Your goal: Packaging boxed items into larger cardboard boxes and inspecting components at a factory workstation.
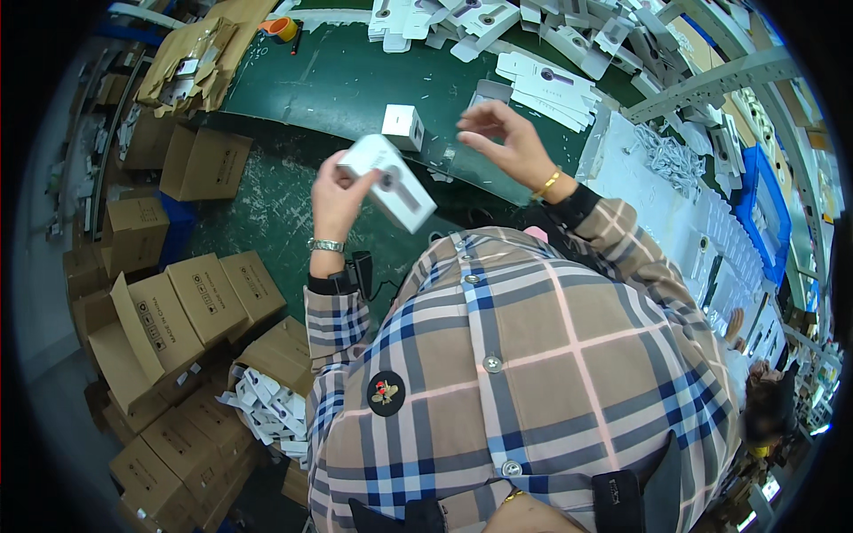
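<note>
My left hand (338,198) grips one end of a white product box (391,185) with a dark device pictured on its front. The box is held tilted, just off the near edge of the green table (302,84). A second white box (402,127) stands on the table beside it, close to that edge. My right hand (504,142) is over the table to the right of the standing box, fingers apart and holding nothing. Behind my right hand lies an open small carton (490,92), partly hidden by the fingers.
Flat white cartons (546,89) and heaped white packaging (577,31) cover the far right. A tape roll (283,30) lies at the far left. Brown cartons (164,315) crowd the floor on my left, one filled with small white boxes (268,410). Cables (671,153) lie right; another person's hand (734,324) shows there.
</note>
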A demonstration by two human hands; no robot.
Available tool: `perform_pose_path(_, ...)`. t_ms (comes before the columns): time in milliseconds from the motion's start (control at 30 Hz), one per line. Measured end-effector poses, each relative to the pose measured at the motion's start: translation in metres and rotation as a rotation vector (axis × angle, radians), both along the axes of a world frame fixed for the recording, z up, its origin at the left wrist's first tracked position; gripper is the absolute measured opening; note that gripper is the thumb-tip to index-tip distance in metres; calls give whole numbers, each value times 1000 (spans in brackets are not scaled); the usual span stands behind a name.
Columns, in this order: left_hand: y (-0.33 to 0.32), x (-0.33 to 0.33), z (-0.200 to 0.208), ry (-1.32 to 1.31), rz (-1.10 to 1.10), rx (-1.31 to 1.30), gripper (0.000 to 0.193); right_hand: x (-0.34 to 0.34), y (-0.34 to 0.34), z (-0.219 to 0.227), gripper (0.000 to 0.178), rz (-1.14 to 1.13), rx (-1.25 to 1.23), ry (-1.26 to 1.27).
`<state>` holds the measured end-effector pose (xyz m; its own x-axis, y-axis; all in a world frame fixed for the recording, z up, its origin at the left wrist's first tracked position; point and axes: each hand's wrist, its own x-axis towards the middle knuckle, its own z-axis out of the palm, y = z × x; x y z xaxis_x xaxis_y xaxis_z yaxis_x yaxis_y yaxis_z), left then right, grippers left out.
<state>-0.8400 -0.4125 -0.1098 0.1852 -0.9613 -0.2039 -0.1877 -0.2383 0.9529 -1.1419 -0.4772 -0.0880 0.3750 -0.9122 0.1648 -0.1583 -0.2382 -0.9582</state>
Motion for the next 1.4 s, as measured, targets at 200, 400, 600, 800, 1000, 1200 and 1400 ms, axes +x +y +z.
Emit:
perform_pose_path(200, -63, 44, -85, -183, 294, -255, 60, -69, 28, -54, 20, -182, 244, 94)
perform_pose_path(400, -106, 33, -147, -384, 304, -266, 67, -91, 47, -79, 17, -270, 322, 145)
perform_pose_path(600, -108, -5, -144, -299, 198, -156, 58, -94, 44, -87, 20, -353, 344, 141)
perform_pose_path(800, -78, 16, -152, -291, 275, -139, 50, -42, -13, -75, 45, -449, 271, 478)
perform_pose_path(1000, -33, 16, -114, -206, 370, -233, 38, -36, -73, -120, 43, -493, 90, 770)
perform_pose_path(1200, -8, -24, -50, -3, 57, -173, 36, -45, -69, -88, 38, -319, -121, 833)
perform_pose_path(1400, -12, -89, 12, -22, -296, -386, 57, -20, -30, 64, 39, 43, 359, 503)
